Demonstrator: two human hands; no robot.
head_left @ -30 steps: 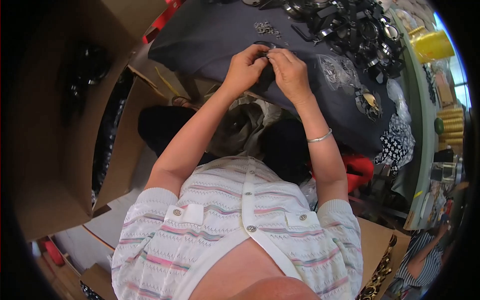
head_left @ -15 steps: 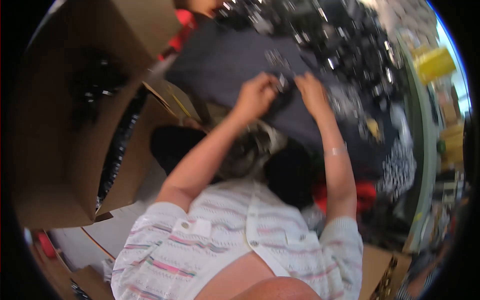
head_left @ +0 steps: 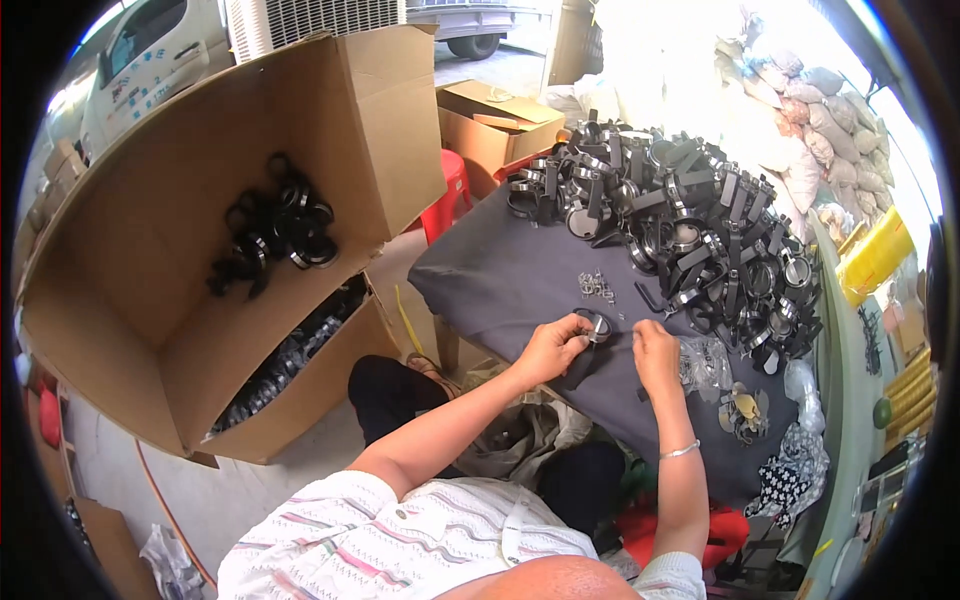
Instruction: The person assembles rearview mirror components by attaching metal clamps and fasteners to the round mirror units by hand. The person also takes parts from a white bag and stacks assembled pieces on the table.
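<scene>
My left hand (head_left: 553, 348) is closed around a round black piece with a shiny silver metal part (head_left: 597, 327), held low over the dark cloth on the table (head_left: 500, 250). To its right, a short gap away, my right hand (head_left: 656, 354) has its fingers pinched together; whatever is between them is too small to make out. A little beyond the held piece lies a cluster of tiny silver metal parts (head_left: 597, 287). Beside my right hand sits a clear plastic bag of small parts (head_left: 704, 362).
A large heap of black-and-silver round pieces (head_left: 690, 210) covers the table's far side. At left stands an open cardboard box (head_left: 110, 250) with similar pieces inside, above another filled box (head_left: 310, 390). A red stool (head_left: 446, 195) stands behind. Flat metal bits (head_left: 743, 408) lie at right.
The view has tilted up and sharpened from a blur, so the hands appear lower in the picture. My left hand still grips the round piece, and my right hand stays pinched beside it.
</scene>
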